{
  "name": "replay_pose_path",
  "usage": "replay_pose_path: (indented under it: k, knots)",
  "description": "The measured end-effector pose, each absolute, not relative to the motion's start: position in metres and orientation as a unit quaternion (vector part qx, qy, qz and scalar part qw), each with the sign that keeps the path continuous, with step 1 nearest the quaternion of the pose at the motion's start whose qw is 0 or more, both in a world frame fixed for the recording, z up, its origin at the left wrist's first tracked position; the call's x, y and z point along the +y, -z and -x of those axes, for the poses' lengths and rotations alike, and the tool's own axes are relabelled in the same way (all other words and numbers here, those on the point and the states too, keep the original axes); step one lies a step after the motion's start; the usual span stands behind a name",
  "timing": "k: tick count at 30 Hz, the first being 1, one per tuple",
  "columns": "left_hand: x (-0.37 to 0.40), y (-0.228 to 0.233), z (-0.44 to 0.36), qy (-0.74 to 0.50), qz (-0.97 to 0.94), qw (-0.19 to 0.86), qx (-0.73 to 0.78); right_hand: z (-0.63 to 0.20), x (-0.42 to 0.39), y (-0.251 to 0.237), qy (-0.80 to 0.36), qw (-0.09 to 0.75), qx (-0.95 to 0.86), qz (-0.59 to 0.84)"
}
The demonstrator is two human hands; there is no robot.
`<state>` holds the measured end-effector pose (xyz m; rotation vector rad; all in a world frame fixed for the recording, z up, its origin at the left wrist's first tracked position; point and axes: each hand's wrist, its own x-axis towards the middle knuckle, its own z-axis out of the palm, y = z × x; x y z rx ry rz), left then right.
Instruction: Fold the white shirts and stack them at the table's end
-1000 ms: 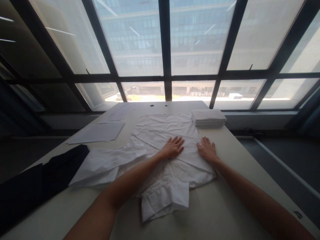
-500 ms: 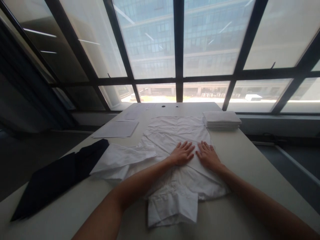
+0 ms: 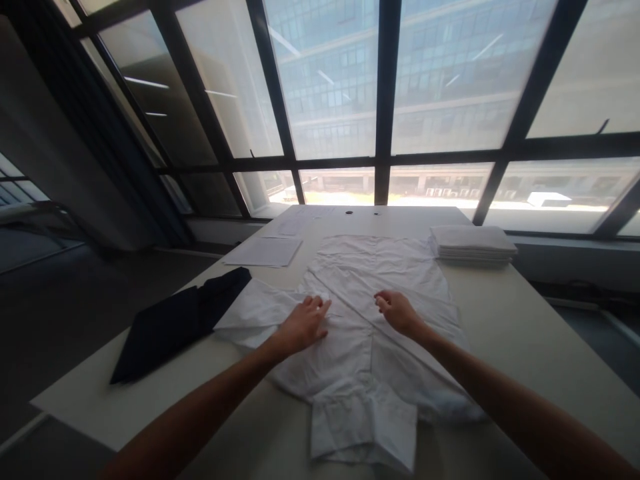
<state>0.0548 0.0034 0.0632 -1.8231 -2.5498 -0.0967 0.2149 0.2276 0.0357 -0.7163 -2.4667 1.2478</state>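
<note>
A white shirt [image 3: 345,353] lies spread on the table, creased, with a folded cuff end [image 3: 363,427] towards me. One white sleeve [image 3: 250,310] stretches out to the left. My left hand [image 3: 305,323] rests at the inner end of that sleeve, its fingers apart and nothing gripped. Over the middle of the shirt is my right hand [image 3: 397,311], loosely curled, with a small gap at the fingertips and no cloth visible in it. Whether it touches the shirt I cannot tell.
A stack of folded white cloth [image 3: 473,245] sits at the back right of the white table [image 3: 520,347]. Dark folded fabric [image 3: 170,327] lies on the left, partly beside the sleeve. Papers [image 3: 265,252] lie at the back left. Large windows [image 3: 330,87] rise behind the table.
My hands, earlier flat and close together on the shirt, have parted. The left has moved left towards the sleeve; the right has lifted and curled its fingers. The camera view has turned left.
</note>
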Motion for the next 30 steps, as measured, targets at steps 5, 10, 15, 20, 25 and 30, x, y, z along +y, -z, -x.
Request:
replay_pose_path:
  k: [5, 10, 15, 20, 25, 30]
  knots:
    - [-0.026, -0.062, -0.024, 0.005, 0.479, 0.016, -0.878, -0.157, 0.174, -0.04, -0.685, -0.078, -0.682, 0.244]
    - [-0.003, -0.09, -0.039, 0.114, 0.454, 0.059, -0.882, -0.135, 0.156, -0.058, -0.81, -0.024, -0.57, 0.136]
    - [0.037, -0.1, -0.086, 0.211, 0.543, 0.061, -0.81, -0.136, 0.16, -0.081, -0.802, 0.175, -0.562, 0.102]
    - [0.059, -0.1, -0.12, 0.268, 0.641, 0.043, -0.718, -0.147, 0.2, -0.092, -0.725, 0.335, -0.562, 0.213]
    - [0.051, -0.104, -0.133, 0.268, 0.683, 0.023, -0.679, -0.16, 0.273, -0.096, -0.642, 0.417, -0.583, 0.272]
    - [0.033, -0.099, -0.135, 0.291, 0.68, 0.014, -0.673, -0.169, 0.335, -0.084, -0.571, 0.462, -0.596, 0.325]
